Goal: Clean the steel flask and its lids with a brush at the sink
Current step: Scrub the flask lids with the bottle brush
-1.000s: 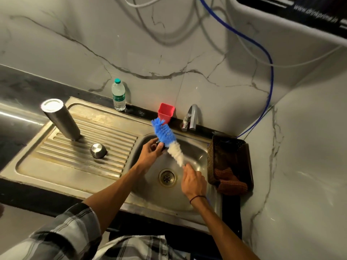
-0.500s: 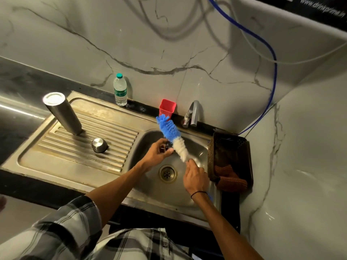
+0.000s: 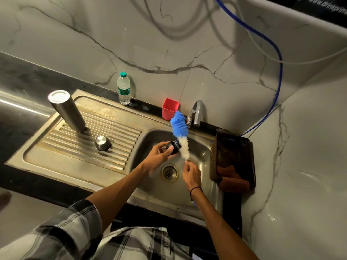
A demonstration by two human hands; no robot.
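Over the sink basin (image 3: 202,152) my left hand (image 3: 159,156) grips a small black inner lid (image 3: 174,147). My right hand (image 3: 192,174) holds the handle of a blue and white bottle brush (image 3: 180,132), whose bristles point up and lie against the lid. The steel flask (image 3: 67,111) stands upside down on the ribbed drainboard (image 3: 84,143). A steel cap lid (image 3: 102,143) sits on the drainboard to its right.
A plastic water bottle (image 3: 124,89), a red cup (image 3: 170,108) and the tap (image 3: 196,114) stand along the back edge. A brown basket (image 3: 232,158) with an orange cloth (image 3: 233,182) sits right of the basin. The drain (image 3: 169,173) lies below my hands.
The brush has shifted a little to the right and stands more upright. The black lid in my left hand now shows more plainly beside the bristles.
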